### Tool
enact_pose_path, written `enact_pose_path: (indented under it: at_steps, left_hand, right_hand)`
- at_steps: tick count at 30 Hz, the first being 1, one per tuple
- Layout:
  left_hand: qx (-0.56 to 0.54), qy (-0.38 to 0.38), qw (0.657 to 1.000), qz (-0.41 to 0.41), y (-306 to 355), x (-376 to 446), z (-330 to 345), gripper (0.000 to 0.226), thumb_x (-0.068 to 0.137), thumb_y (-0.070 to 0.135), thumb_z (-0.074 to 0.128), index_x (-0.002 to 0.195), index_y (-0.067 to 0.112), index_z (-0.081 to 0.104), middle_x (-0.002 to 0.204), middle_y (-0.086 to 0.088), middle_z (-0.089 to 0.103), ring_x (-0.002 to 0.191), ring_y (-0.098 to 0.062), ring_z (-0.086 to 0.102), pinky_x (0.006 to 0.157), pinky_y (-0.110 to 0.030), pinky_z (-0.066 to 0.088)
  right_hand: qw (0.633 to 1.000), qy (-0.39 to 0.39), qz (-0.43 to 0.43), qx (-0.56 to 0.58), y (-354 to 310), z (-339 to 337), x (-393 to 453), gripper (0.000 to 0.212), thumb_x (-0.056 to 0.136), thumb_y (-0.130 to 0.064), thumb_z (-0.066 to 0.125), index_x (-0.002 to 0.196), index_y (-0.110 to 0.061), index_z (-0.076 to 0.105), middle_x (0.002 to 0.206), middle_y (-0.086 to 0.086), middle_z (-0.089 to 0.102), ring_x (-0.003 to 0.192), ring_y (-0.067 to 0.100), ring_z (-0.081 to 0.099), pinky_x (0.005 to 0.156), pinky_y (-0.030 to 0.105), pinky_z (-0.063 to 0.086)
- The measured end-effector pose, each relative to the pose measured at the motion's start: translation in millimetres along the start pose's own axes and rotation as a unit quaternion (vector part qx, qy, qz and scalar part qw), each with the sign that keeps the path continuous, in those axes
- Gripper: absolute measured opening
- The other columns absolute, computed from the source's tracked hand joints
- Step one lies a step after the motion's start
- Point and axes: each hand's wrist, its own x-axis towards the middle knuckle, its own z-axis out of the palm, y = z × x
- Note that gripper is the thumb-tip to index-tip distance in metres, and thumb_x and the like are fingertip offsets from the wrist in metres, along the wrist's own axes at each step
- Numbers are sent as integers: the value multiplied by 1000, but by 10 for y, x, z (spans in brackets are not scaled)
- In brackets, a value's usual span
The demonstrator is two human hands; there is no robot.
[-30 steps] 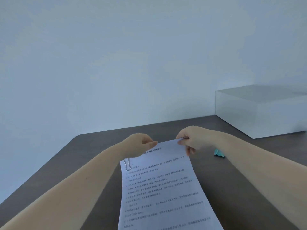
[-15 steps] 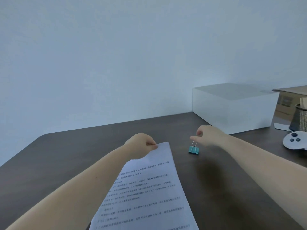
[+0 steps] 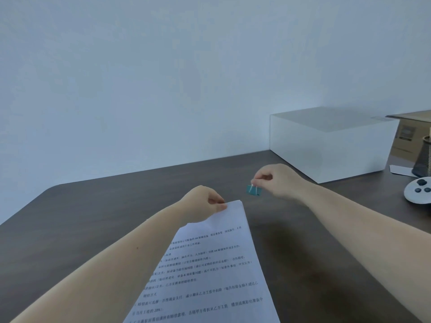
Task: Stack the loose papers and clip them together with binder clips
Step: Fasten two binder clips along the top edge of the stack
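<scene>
A stack of white printed papers (image 3: 210,271) slants up from the bottom edge of the view over the dark table (image 3: 93,220). My left hand (image 3: 203,206) pinches the stack's top left corner. A small teal binder clip (image 3: 253,190) with silver wire handles hangs just right of the papers' top edge. My right hand (image 3: 277,180) holds it by the handles between thumb and fingers. The clip is apart from the papers.
A white box (image 3: 326,145) stands at the back right against the wall. Further right are a cardboard box (image 3: 405,136), a dark mesh holder (image 3: 423,159), a paper slip (image 3: 400,170) and a white controller (image 3: 418,193) at the table's right edge.
My right hand let go of the papers' top right corner, reached to the teal clip on the table and pinched its handles. My left hand kept its grip on the papers.
</scene>
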Motion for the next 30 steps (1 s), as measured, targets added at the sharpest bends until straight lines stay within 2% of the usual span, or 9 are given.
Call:
enact_pose_path:
  at_steps: [2, 4, 7, 11, 14, 17, 22, 26, 30]
  left_hand:
    - [-20, 4, 1000, 7, 10, 19, -9, 33, 88, 30, 67, 118, 17, 68, 81, 14, 60, 76, -3, 57, 67, -15, 45]
    - [-26, 5, 1000, 11, 22, 30, -16, 34, 87, 33, 68, 120, 21, 66, 73, 12, 52, 64, -3, 48, 56, -14, 35]
    - [-40, 1, 999, 4, 33, 32, -21, 25, 87, 32, 67, 103, 13, 73, 72, -1, 47, 63, -17, 37, 52, -20, 28]
    - [-52, 3, 998, -17, -3, 14, -29, 39, 86, 34, 67, 89, -5, 66, 66, -3, 36, 57, -17, 29, 49, -23, 22]
    - [-67, -4, 998, -21, -42, 15, -50, 41, 85, 35, 69, 82, -5, 64, 65, -4, 34, 57, -17, 27, 50, -24, 21]
    - [-74, -13, 997, -24, -43, 10, -58, 36, 85, 34, 69, 91, -1, 71, 68, -2, 43, 61, -17, 35, 54, -23, 28]
    - [-64, -17, 997, -30, -7, 2, -85, 27, 85, 32, 69, 74, 8, 62, 62, 3, 39, 60, -16, 34, 51, -19, 27]
    - [-68, -18, 997, -23, 18, 7, -99, 31, 83, 33, 71, 87, 2, 72, 77, -5, 52, 70, -20, 43, 65, -30, 37]
    - [-51, -24, 998, -19, 33, -8, -117, 19, 84, 30, 72, 91, 14, 77, 77, 4, 65, 73, -14, 56, 69, -22, 47]
  right_hand:
    - [998, -11, -64, -11, -163, 15, 10, 19, 91, -25, 62, 94, -11, 75, 65, -17, 53, 61, -4, 52, 57, 8, 38]
    - [992, -36, -119, -24, -291, 87, 23, 20, 92, -25, 62, 96, -10, 76, 78, -14, 63, 76, -5, 57, 72, 17, 43]
    - [989, -78, -128, -14, -336, 225, 73, 17, 89, -25, 64, 93, -11, 75, 103, 7, 73, 106, 23, 64, 91, 38, 50]
    - [988, -100, -118, 14, -328, 301, 115, 14, 84, -29, 70, 88, -16, 71, 95, 4, 72, 93, 22, 66, 84, 37, 53]
    - [987, -117, -100, 40, -353, 292, 113, 40, 80, -35, 75, 114, -17, 64, 96, -6, 69, 94, 11, 62, 86, 27, 50]
    - [986, -145, -75, 44, -378, 269, 127, 60, 77, -41, 76, 129, -18, 56, 98, -8, 68, 103, 11, 62, 90, 26, 48]
    - [983, -150, -105, -6, -399, 265, 168, 37, 82, -47, 69, 103, -16, 67, 90, -7, 64, 85, 13, 60, 77, 27, 50]
    - [983, -118, -138, -36, -391, 256, 211, 25, 89, -46, 60, 84, -21, 63, 74, -7, 57, 65, 8, 49, 60, 22, 38]
    - [987, -89, -130, -16, -348, 156, 286, 25, 92, -38, 59, 79, -17, 67, 73, -3, 55, 64, 11, 45, 61, 25, 36]
